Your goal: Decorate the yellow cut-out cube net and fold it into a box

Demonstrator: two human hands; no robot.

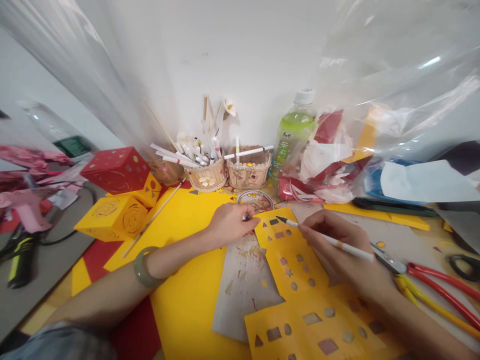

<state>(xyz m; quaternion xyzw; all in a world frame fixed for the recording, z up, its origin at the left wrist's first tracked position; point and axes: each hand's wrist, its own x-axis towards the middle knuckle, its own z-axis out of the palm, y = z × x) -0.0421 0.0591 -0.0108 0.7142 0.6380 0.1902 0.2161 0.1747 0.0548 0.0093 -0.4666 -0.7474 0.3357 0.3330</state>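
My right hand is closed around a slim white pen with a dark pointed tip. That tip rests at the upper part of a yellow card with small cut-out shapes: triangles, rectangles, circles and a star. At the card's upper left edge, the fingers of my left hand are pinched together on it; a small dark bit shows between them, too small to name. Nearer to me lies the lower yellow cut-out sheet. Beneath my left forearm is a large plain yellow sheet.
Scissors and red-handled pliers lie at right. Behind stand pen baskets and a green drink bottle. Red and yellow boxes, plus a pink glue gun, sit at left. Clear plastic hangs behind.
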